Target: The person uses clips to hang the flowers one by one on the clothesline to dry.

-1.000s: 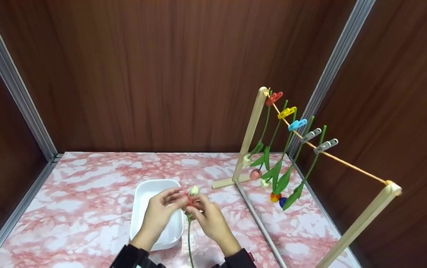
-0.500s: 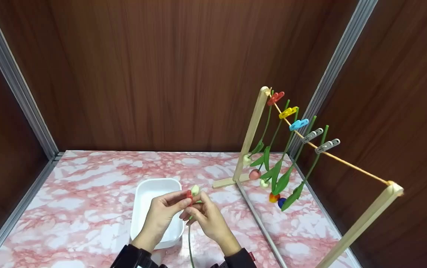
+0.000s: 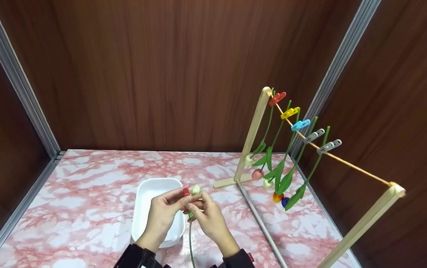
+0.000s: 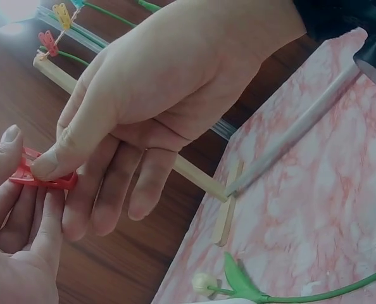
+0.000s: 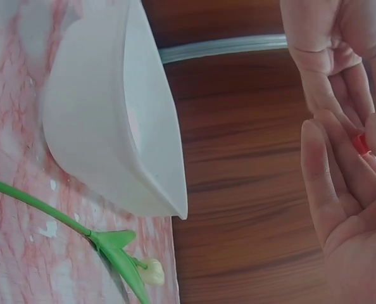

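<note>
Both hands meet over the front of the table, pinching a red clothespin (image 4: 43, 172) between them. In the left wrist view, the thumb of my left hand (image 3: 163, 212) presses on the clothespin from above. The thumb and fingers of my right hand (image 3: 210, 219) hold its other end. Below the hands lies a white artificial tulip (image 5: 151, 272) with a green stem and leaves, on the table; in the head view the hands cover its middle. A white plastic basin (image 5: 90, 107) stands beside it, under my left hand.
On the right stands a wooden rack (image 3: 252, 137) with a string (image 3: 355, 169). Several tulips hang upside down from it by red (image 3: 277, 98), yellow, blue and grey clothespins. Brown panels (image 3: 161, 74) enclose the pink marbled table (image 3: 98, 186).
The fingers of both hands have shifted around the red clothespin and turned it, and the hands have come closer together. The tulip and the basin stay in place.
</note>
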`<state>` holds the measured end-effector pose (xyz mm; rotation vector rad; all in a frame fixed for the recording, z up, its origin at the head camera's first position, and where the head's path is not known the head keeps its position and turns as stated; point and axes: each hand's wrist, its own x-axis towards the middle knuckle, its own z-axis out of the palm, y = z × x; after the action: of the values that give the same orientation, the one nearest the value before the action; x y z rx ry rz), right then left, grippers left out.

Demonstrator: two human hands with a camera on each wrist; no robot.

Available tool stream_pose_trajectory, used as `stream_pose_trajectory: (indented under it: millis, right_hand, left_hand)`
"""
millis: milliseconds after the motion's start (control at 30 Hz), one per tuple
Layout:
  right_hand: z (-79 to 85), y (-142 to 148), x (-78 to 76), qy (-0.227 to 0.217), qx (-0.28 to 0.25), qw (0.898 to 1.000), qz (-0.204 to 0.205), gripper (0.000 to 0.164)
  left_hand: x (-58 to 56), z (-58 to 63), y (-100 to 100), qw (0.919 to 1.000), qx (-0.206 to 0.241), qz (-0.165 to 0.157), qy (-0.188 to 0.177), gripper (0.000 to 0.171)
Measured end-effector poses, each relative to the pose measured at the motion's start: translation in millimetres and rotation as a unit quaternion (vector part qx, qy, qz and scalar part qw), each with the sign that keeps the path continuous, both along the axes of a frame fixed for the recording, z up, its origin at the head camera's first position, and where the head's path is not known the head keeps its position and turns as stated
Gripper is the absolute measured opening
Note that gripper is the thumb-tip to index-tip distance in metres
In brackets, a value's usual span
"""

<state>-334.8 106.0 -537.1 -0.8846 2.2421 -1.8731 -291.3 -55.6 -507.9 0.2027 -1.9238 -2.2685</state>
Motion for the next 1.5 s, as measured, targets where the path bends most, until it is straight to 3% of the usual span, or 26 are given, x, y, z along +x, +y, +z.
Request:
stream_pose_trajectory:
  millis: [167,800,1200,1300,1367,1433,1500]
  right_hand:
    - [-0.5,-2,1.5,-0.01,0.0,1.0,-0.006,0.023]
    - [-3.2,-6,3.2,0.0,0.008,1.0,0.015,0.026]
    - [-6.9,-4,-0.4,-0.005,0.009,1.0,0.002,0.03]
    - [-6.8,0,-3.8,-0.007,0.045,0.999,0.005,0.03]
    - [-8.2,6,-7.4,0.005,0.1,0.995,0.013,0.029]
    - [-11.6,15,-11.9,0.038,0.173,0.984,0.03,0.027]
    - [-17.2,25,-16.2,0.094,0.256,0.961,0.048,0.025]
  left_hand:
    - [0.3,0.1,0,0.9999,-0.011,-0.006,0.004,0.048]
    - [-2.2,-2.2,0,0.9981,-0.019,0.042,0.041,0.024]
    - [-13.1,-0.8,1,0.9953,-0.058,0.049,0.06,0.015]
    - [-17.5,-3.8,0,0.9926,-0.083,0.06,0.065,0.016]
    - [-20.3,-7.0,-4,0.9906,-0.099,0.066,0.068,0.016]
    - [-22.3,-10.3,-10,0.9892,-0.106,0.076,0.068,0.017]
    - [-23.7,-13.1,-16,0.9883,-0.109,0.084,0.067,0.017]
